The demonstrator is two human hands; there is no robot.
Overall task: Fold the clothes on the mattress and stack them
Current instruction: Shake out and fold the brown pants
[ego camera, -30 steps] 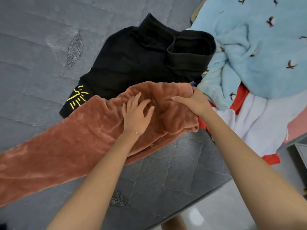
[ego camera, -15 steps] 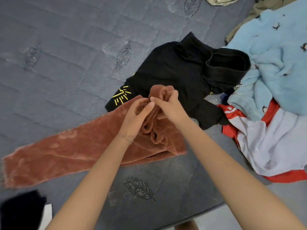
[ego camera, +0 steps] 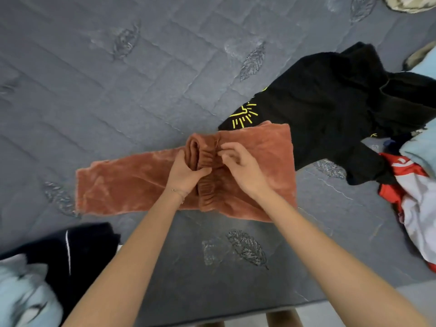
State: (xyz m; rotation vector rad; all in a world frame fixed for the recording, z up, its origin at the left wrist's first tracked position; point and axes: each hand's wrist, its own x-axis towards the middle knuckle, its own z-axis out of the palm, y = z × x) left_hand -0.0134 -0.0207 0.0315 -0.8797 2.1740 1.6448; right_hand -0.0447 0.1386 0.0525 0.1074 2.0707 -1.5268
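I count two hands, both on one pair of rust-brown trousers [ego camera: 132,182] lying across the middle of the grey quilted mattress [ego camera: 118,90]. The left hand [ego camera: 185,172] is curled round the bunched elastic waistband [ego camera: 207,185]; the right hand [ego camera: 243,168] pinches the same band just beside it. The trousers look plush, with one part stretched flat to the left and the other flat to the right, its far edge against one black top [ego camera: 318,102] with yellow stitching. At the right edge I see one red-and-white garment [ego camera: 412,199] and one pale blue piece [ego camera: 422,149]. At lower left, one dark garment [ego camera: 87,244] touches a second pale blue piece [ego camera: 21,298].
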